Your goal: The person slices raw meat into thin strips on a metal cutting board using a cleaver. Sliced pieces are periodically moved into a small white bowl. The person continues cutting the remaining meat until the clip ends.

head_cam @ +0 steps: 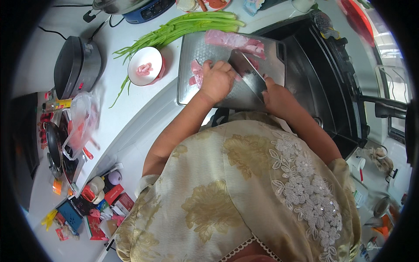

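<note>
A metal cutting board (193, 42) lies before me, partly beside the black sink. My right hand (278, 98) grips a cleaver (249, 70), its wide blade slanting across the board. Fingers bent, my left hand (218, 78) presses down close to the blade's left side; what lies beneath its fingers is mostly hidden. Cut pieces of raw meat (196, 72) lie just left of that hand. A larger slab of raw meat (234, 41) rests along the board's far edge. To the left, a white bowl (145, 66) holds a few strips of meat.
Green celery stalks (196, 24) lie behind the board and bowl. The black sink (307, 75) adjoins the board on the right. A grey appliance (77, 67) and a plastic bag (81, 121) are at left. A blue-based cooker (144, 12) stands at the back.
</note>
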Available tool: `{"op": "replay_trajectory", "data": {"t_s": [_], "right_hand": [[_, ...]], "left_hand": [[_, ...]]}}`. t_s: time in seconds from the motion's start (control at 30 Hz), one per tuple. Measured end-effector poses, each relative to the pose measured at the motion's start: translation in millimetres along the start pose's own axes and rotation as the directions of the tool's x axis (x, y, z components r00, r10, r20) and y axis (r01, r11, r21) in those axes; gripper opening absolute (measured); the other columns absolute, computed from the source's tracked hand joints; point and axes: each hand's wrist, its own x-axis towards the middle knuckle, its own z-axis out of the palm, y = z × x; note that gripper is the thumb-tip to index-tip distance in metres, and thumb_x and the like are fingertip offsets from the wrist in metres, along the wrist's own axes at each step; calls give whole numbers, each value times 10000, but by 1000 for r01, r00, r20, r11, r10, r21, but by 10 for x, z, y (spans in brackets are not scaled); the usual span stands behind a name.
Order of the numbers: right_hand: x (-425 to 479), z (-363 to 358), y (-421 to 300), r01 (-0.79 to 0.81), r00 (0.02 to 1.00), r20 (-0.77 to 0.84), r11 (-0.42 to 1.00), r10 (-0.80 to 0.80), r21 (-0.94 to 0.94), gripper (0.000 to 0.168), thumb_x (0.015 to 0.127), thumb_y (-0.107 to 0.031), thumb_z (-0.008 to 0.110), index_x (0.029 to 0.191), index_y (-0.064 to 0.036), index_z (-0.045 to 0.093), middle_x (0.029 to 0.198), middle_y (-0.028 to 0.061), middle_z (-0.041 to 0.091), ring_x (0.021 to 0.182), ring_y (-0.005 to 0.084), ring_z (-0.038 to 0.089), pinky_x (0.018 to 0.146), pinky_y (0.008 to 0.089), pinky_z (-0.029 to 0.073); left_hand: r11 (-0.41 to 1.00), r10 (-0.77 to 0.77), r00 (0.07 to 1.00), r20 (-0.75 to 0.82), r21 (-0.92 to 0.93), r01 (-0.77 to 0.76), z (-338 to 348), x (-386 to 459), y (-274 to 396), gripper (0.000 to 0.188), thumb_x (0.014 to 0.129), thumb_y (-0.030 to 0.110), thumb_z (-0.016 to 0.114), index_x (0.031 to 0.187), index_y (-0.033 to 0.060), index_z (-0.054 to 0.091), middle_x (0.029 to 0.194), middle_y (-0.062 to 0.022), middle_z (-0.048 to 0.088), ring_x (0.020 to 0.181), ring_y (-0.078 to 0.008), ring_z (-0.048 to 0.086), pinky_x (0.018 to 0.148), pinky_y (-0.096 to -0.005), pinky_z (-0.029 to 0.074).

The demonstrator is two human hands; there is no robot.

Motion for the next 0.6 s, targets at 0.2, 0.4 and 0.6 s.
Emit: {"op": "replay_trajectory", "data": {"t_s": [0.2, 0.4, 0.6], "right_hand": [[-75, -62, -18, -123, 986, -101, 989, 132, 86, 314, 889, -156, 512, 1120, 40, 429, 782, 299, 609, 756, 475, 598, 705, 529, 467], [-169, -27, -190, -24, 996, -88, 997, 30, 73, 278, 883, -143, 528, 1084, 27, 437, 816, 304, 612, 781, 464, 602, 718, 524, 468], [-154, 31, -98, -110, 992, -53, 993, 113, 45, 318, 880, -161, 542, 1123, 19, 443, 829, 315, 608, 819, 483, 594, 717, 523, 463]], "left_hand": [[924, -86, 996, -4, -375, 78, -158, 34, 94, 158, 773, 132, 607, 917, 147, 671, 903, -22, 630, 961, -212, 566, 904, -442, 344], [839, -231, 972, 35, -499, 217, -323, 31, -152, 203, 776, 105, 591, 966, 105, 661, 978, -70, 648, 988, -261, 575, 878, -402, 380], [829, -481, 876, -22, -335, 447, -462, -142, -644, 193, 795, 202, 627, 953, 110, 686, 1010, -90, 631, 1021, -283, 546, 874, -452, 389]]}}
